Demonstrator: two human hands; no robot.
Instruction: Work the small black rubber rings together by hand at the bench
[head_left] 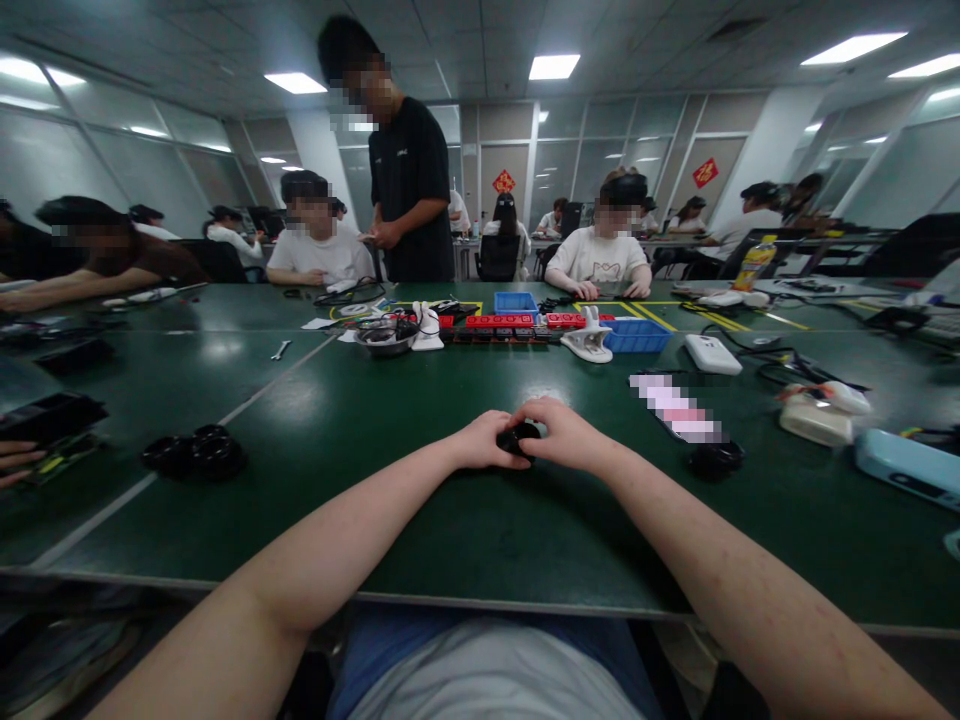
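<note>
Both my hands meet over the green table [420, 520] around a small, glossy black rounded part [519, 437]. Its exact kind cannot be made out. My left hand [484, 440] wraps it from the left side. From the right, my right hand [559, 432] curls over it with thumb and fingers. Much of the part is hidden by the fingers. Similar shiny black round parts [196, 453] lie in a cluster on the left, and another black round part [716, 458] sits on the right beside a pink phone-shaped object [675, 407], which is partly blurred.
Ahead stand a metal bowl [385, 338], red power strips [499, 322], blue bins [637, 335] and a white clamp-like stand [590, 338]. A small wrench [281, 350] lies left. On the right are a white box [712, 354], cables and a light-blue case [907, 468]. Another person's hand [19, 460] shows far left.
</note>
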